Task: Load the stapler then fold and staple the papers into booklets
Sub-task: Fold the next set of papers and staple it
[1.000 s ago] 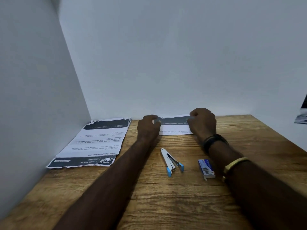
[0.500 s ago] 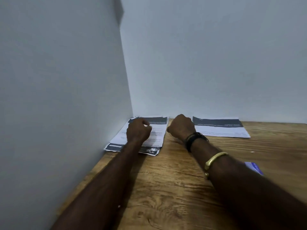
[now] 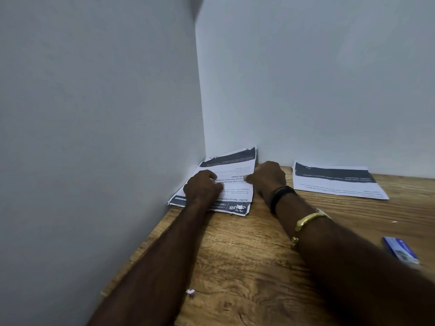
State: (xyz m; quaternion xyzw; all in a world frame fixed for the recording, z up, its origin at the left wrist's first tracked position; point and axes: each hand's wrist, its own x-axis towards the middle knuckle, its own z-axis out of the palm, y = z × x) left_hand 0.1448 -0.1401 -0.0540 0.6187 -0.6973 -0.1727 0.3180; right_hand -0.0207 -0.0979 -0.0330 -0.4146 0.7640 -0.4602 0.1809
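— handling: stack (image 3: 231, 182) in the corner by the wall, thin, limp, slippery sheet on sheet. best pinched at the right edge.
— hands? left hand (image 3: 203, 185) curled, knuckles down on top. right hand (image 3: 267, 176) curled at that edge, fingertips touching paper; real grip, cannot tell.

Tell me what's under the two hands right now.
The left hand and right hand rest on the paper stack in the corner. Text beneath the left hand is covered.

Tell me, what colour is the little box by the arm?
Blue, with a paler end; the staple box shows in the head view, a bit blurred.
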